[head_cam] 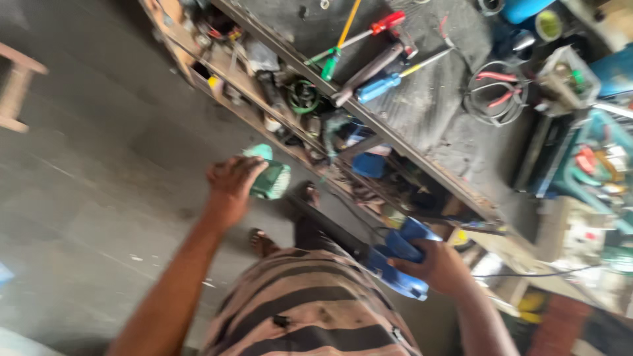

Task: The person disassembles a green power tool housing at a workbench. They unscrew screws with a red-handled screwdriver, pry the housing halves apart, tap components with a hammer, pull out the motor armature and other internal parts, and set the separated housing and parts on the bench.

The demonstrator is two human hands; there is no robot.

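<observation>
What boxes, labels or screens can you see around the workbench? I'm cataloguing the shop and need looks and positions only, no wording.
Pale box: right edge of the bench, boxy, off-white with small red and dark marks, too blurred to tell more.
Blue boxy item: lower shelf under the bench top, plain blue.
Yellow-capped small container: left end of the shelf, label blurred.
No screens or signs visible.

The person wears a shirt (pixel 310 310) with broad dark and pale pink stripes. Both forearms are bare. Below the shirt, dark trousers (pixel 316 231) and sandals (pixel 262 242) show.

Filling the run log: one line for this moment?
left hand: holds green tool | right hand: holds blue power tool | workbench: screwdrivers
</observation>
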